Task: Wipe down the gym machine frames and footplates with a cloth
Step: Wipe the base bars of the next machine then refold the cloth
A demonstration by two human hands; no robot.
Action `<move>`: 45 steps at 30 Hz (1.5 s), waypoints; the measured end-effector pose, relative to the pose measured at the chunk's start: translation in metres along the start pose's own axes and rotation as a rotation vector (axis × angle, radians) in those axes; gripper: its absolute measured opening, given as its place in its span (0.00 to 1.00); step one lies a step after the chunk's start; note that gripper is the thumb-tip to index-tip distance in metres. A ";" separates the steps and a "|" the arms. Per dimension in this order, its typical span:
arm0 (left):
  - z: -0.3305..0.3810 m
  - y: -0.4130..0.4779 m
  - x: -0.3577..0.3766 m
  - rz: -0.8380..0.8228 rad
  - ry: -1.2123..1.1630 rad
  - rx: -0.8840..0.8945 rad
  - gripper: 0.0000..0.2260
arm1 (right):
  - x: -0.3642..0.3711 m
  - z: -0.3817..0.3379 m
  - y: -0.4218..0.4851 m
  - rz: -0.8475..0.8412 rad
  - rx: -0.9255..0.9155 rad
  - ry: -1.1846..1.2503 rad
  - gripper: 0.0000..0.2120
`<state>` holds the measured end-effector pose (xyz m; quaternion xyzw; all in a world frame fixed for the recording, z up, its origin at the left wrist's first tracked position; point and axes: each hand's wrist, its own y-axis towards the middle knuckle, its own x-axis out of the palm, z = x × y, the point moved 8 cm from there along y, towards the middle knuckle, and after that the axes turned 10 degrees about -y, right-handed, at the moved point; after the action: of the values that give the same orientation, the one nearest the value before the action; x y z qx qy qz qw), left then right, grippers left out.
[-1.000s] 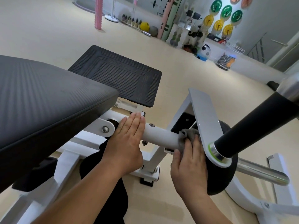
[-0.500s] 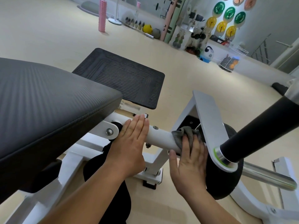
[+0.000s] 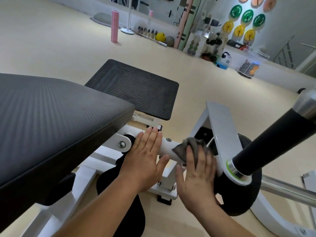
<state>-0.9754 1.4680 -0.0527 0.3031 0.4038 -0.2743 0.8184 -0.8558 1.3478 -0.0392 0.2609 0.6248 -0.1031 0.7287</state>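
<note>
Gym floor (image 3: 59,45) behind, black footplate (image 3: 136,89) ahead. My left grip (image 3: 143,156) lies flat and unclenched on the white frame tube (image 3: 168,147); right grip (image 3: 196,175), fingers straight, presses the gray cloth (image 3: 186,147) onto that tube.

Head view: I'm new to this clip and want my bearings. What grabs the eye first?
Centre frame, the right hand presses a grey cloth onto the white frame tube, with the left hand flat on the tube beside it. A big black seat pad fills the left, and a ribbed black footplate lies beyond it.
</note>
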 end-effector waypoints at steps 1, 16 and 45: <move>0.000 0.000 -0.001 0.000 -0.022 -0.002 0.34 | 0.005 -0.012 0.000 -0.011 -0.099 0.006 0.34; 0.005 -0.020 -0.020 -0.024 -0.338 -0.066 0.33 | 0.009 -0.051 0.003 -0.083 -0.295 0.061 0.36; -0.036 -0.101 -0.023 0.180 -0.384 -0.390 0.17 | 0.026 -0.014 0.008 0.097 -0.231 -0.143 0.40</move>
<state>-1.0752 1.4311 -0.0786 0.1174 0.2582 -0.1701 0.9437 -0.8589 1.3662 -0.0632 0.1974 0.5655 -0.0135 0.8006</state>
